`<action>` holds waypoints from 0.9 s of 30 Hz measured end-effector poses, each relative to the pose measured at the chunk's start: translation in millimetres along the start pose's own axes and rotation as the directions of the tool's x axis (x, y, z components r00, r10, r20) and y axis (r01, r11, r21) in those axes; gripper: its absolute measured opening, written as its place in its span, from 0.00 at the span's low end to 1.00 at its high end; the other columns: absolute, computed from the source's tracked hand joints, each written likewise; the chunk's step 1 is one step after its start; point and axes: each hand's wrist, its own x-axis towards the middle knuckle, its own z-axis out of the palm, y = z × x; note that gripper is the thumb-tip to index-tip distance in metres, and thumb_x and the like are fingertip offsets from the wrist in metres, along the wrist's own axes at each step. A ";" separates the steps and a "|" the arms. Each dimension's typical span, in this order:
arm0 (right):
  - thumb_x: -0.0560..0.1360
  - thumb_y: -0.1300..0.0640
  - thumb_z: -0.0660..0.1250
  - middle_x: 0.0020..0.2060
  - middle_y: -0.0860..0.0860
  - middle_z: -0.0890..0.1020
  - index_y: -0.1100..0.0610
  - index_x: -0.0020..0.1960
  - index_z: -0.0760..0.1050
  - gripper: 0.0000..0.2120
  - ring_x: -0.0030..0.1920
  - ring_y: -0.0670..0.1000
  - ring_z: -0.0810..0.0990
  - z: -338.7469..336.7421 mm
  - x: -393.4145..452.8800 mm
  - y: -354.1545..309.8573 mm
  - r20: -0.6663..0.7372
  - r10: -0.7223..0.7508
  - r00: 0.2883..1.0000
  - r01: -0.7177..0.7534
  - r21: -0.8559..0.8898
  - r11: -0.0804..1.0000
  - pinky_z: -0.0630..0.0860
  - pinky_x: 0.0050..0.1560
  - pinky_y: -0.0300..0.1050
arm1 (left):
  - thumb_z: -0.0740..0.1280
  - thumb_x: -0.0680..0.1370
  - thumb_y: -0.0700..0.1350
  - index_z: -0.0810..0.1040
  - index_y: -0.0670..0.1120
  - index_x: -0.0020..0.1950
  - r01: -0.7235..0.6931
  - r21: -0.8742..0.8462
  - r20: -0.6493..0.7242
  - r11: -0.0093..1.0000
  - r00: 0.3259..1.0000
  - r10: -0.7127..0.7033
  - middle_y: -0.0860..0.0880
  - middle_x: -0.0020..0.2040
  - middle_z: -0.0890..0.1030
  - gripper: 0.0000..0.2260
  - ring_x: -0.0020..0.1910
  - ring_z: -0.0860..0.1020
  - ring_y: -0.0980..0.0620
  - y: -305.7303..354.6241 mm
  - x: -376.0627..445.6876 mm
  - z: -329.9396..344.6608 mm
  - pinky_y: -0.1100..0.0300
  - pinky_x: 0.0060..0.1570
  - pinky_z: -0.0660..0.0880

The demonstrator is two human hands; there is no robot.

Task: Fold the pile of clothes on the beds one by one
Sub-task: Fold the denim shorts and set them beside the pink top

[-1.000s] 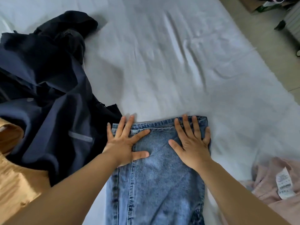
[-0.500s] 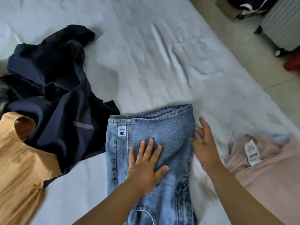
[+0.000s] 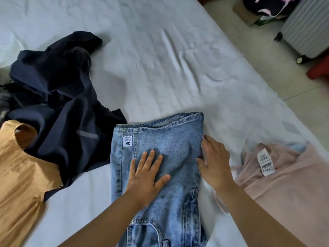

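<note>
Both hands on folded jeans at near centre of bed: left hand flat, fingers spread wide on denim; right hand open against right edge. Navy garment and orange top left, pink top right.

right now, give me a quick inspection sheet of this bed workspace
surface: white bed sheet, wrinkled, far half bare
job's things: blue jeans lie flat, near middle, white brand label showing
clutter: dark navy garment crumpled at left; orange top near left, partly under the navy one; pink garment at right, care tag up
hands: left hand flat on the jeans, fingers spread; right hand open at the jeans' right edge
cables: nothing seen
surroundings: tiled floor at right, grey suitcase, cardboard box, red object cut off at the edge
</note>
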 end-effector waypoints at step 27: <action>0.73 0.54 0.60 0.68 0.50 0.56 0.34 0.72 0.31 0.44 0.72 0.45 0.46 -10.0 76.5 -14.6 0.374 -0.075 0.924 0.022 0.144 0.989 0.41 0.63 0.41 | 0.33 0.66 0.73 0.35 0.63 0.73 0.066 0.008 0.012 0.998 0.998 -0.066 0.59 0.73 0.30 0.36 0.71 0.26 0.53 -26.4 12.5 -4.6 0.48 0.71 0.29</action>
